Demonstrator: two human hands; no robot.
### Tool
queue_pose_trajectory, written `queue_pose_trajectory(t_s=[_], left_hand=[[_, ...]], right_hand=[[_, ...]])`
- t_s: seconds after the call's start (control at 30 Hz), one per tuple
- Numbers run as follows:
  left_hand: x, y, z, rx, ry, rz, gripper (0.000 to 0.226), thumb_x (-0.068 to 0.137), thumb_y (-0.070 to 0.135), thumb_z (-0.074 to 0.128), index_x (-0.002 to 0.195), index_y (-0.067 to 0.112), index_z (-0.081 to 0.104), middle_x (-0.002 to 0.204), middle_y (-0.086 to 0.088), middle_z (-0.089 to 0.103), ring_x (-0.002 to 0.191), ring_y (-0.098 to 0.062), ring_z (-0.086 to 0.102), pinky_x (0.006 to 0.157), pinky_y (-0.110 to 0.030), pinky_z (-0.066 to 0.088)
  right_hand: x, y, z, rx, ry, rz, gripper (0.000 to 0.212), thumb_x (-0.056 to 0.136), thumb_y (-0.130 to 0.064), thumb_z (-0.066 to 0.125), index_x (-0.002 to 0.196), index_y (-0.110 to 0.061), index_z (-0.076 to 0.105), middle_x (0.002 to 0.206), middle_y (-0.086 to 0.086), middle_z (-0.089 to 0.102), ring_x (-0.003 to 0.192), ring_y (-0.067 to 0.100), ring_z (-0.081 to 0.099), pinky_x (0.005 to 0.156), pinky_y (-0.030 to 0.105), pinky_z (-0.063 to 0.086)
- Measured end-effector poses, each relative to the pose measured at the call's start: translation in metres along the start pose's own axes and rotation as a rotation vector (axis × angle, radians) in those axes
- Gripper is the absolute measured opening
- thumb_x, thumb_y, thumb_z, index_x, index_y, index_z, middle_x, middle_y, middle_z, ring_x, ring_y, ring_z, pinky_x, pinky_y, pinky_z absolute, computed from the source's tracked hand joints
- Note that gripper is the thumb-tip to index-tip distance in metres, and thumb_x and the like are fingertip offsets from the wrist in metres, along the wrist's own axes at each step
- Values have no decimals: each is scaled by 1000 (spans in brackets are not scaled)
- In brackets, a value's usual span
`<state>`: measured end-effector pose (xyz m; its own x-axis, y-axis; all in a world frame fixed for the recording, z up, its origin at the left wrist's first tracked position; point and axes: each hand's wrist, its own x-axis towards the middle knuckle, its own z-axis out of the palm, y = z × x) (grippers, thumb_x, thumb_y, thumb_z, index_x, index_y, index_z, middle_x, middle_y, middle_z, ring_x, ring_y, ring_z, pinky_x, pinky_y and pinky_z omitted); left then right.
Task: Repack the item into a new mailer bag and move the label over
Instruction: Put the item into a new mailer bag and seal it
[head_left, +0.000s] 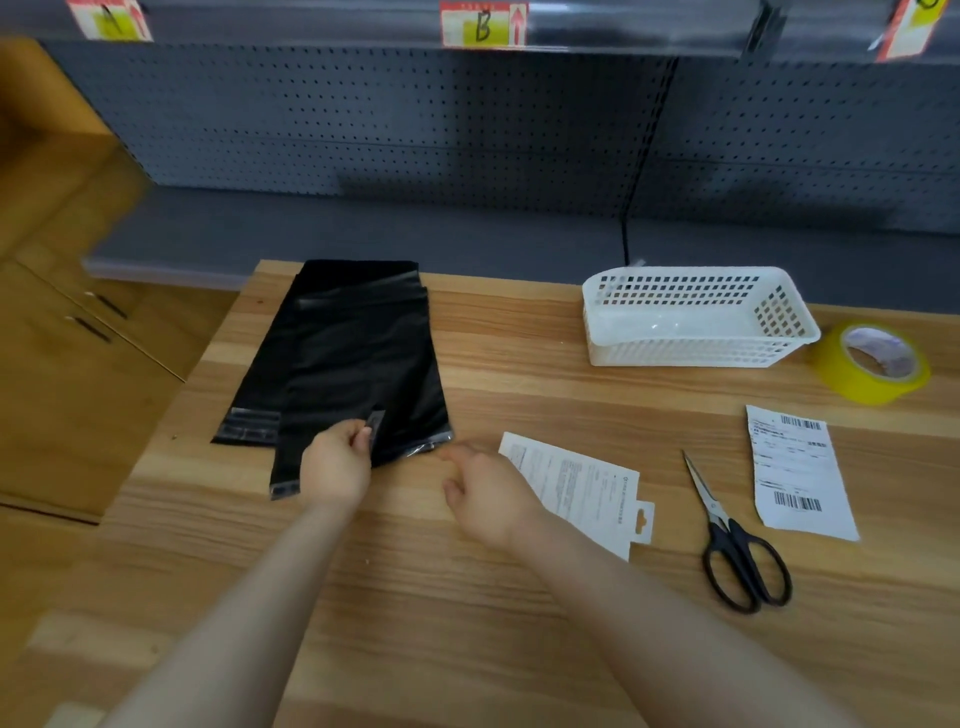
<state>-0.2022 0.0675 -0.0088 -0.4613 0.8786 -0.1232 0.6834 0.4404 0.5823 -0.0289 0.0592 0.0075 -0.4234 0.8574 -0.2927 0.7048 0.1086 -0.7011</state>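
Your left hand (336, 464) is pinching the near edge of the top black mailer bag (358, 364); right hand (485, 499) is loose, fingers spread, holding nothing. Peel one bag only off the stack and use the right to pull its mouth open. The item (582, 491), a flat white card pack, lies just right of your right hand; label (800, 470) sits past the scissors (737, 545). Wooden table (467, 623), grey pegboard shelving (363, 119) behind.
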Motion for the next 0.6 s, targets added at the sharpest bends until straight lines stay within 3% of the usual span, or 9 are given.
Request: queue_pose_trajectory(t_s=[0.07, 0.17, 0.23, 0.37, 0.47, 0.6], left_hand=[[-7, 4, -1, -28, 31, 51, 26, 95, 19, 49, 110, 4, 66, 103, -13, 69, 97, -29, 62, 78, -31, 44], [-24, 13, -2, -99, 10, 198, 21, 90, 22, 58, 105, 14, 70, 98, -1, 70, 92, -14, 63, 79, -23, 46], [-39, 20, -2, -137, -75, 288, 14, 87, 23, 61, 97, 21, 71, 89, 7, 69, 83, -5, 62, 74, -20, 47], [-61, 31, 5, -151, -146, 406, 8, 84, 18, 64, 83, 22, 71, 74, 12, 66, 72, -2, 59, 65, -9, 42], [-69, 30, 11, -234, -180, 335, 24, 87, 11, 57, 102, 24, 71, 91, 13, 69, 83, 3, 60, 74, -4, 43], [-78, 27, 19, -209, -227, 345, 37, 86, 11, 60, 121, 22, 59, 117, 9, 62, 107, -3, 56, 96, -21, 45]], right_hand=[[1, -5, 3, 81, -34, 36, 47, 95, -30, 47, 141, -20, 39, 117, 7, 63, 103, 23, 61, 86, 30, 46], [4, -11, 5, 398, -9, 127, 59, 91, -50, 47, 139, -18, 41, 137, 0, 53, 126, 16, 49, 102, 29, 39], [5, -14, 3, 522, 55, 205, 54, 88, -55, 49, 126, -16, 53, 123, -3, 60, 115, 13, 55, 92, 26, 42], [2, -7, -2, 742, 171, 315, 17, 85, -35, 64, 82, -19, 60, 85, -1, 67, 86, 17, 66, 76, 28, 55], [-2, 2, -7, 806, 206, 381, 7, 86, -15, 60, 81, -17, 65, 93, 17, 71, 91, 31, 68, 86, 45, 55], [-13, 19, -14, 798, 191, 429, 15, 88, -9, 55, 89, -16, 69, 96, 17, 72, 93, 33, 68, 89, 50, 53]])
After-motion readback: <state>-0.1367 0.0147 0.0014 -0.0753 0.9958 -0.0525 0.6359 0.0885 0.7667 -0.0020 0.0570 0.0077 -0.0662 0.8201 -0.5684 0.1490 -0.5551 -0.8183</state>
